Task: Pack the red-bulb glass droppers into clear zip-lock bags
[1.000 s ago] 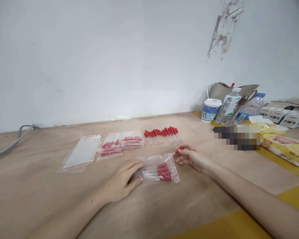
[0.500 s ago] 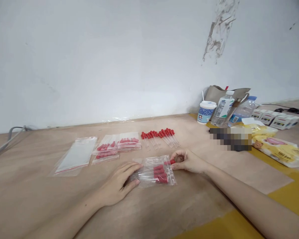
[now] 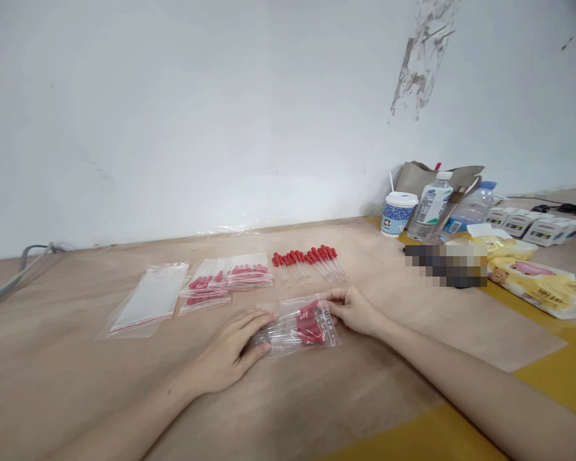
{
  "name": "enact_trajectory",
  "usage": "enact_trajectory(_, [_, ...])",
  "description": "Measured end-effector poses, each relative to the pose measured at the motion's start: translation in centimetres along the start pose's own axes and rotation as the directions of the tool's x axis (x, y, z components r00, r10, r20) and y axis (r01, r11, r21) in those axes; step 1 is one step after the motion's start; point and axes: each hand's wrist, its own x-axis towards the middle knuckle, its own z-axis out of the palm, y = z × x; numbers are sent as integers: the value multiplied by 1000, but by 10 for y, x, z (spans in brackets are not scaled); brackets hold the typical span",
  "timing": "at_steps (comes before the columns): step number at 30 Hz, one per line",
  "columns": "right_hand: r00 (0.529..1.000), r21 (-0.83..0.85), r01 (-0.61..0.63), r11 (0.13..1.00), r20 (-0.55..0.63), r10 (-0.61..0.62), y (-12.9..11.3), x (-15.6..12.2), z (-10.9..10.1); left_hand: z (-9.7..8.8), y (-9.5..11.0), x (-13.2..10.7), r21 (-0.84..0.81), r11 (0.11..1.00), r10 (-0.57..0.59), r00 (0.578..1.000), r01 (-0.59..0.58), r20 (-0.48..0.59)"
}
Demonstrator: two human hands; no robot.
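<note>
A clear zip-lock bag [image 3: 281, 344] lies flat on the table in front of me, holding several glass droppers with red rubber bulbs [image 3: 311, 333]. My left hand [image 3: 234, 351] grips the bag's left end, thumb at the lower side and fingers over the upper side. At the opposite, zip end, my right hand [image 3: 352, 311] has its fingers closed on the upper corner, close to the topmost red bulb. Just beyond the bag, loose red-bulbed droppers [image 3: 307, 259] lie in a row. Filled zip-lock bags [image 3: 242, 275] are stacked to their left.
Flat, unfilled bags [image 3: 148, 298] lie at the left on the brown paper-covered table [image 3: 125, 397]. On the right stand a paper cup [image 3: 398, 214], a water bottle [image 3: 432, 208] and small white boxes [image 3: 547, 229], near a yellow wipes pack [image 3: 547, 288]. A cable [image 3: 22, 272] runs at far left.
The topmost dropper's red bulb, earlier sticking out at the bag's mouth by my right fingers, is now inside beside the others. My right hand has shifted slightly onto the bag's corner.
</note>
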Motion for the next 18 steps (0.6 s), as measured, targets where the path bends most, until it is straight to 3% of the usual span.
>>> enact_trajectory(4, [981, -90, 22, 996, -188, -38, 1, 3, 10, 1, -1, -1, 3, 1000, -11, 1000, 11, 4])
enact_trajectory(7, [990, -124, 100, 987, -83, -111, -5, 3, 9, 1, -1, 0, 0, 1000, -19, 1000, 19, 5])
enact_trajectory(9, [999, -69, 42, 997, -11, -43, -9, 2, 4, 1, -1, 0, -3, 1000, -21, 1000, 21, 8])
enact_trajectory(14, [971, 104, -185, 977, -137, 198, -15, 1, -3, 1, -1, 1, 17, 1000, -12, 1000, 12, 26])
enact_trajectory(18, [989, 55, -139, 989, 48, 137, -16, -1, 4, 0, -2, 1, 29, 1000, -6, 1000, 5, 28])
